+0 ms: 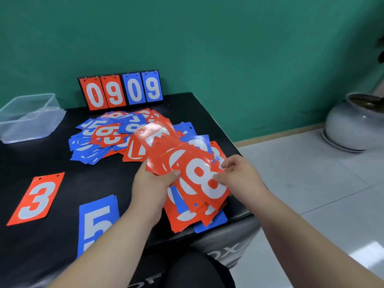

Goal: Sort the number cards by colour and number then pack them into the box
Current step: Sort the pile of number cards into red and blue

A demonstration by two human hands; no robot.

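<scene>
Red 8 card (204, 179), its long axis leaning far-left, is pinched by the right hand (239, 173); the left hand (152, 186) grips the fanned red cards (160, 156).

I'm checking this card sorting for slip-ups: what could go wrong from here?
The left hand grips a loose fan of red cards while the right hand pinches the red 8 card; some might slip out. The mixed pile beneath lies at the edge of the table and could slide to the floor.
</scene>
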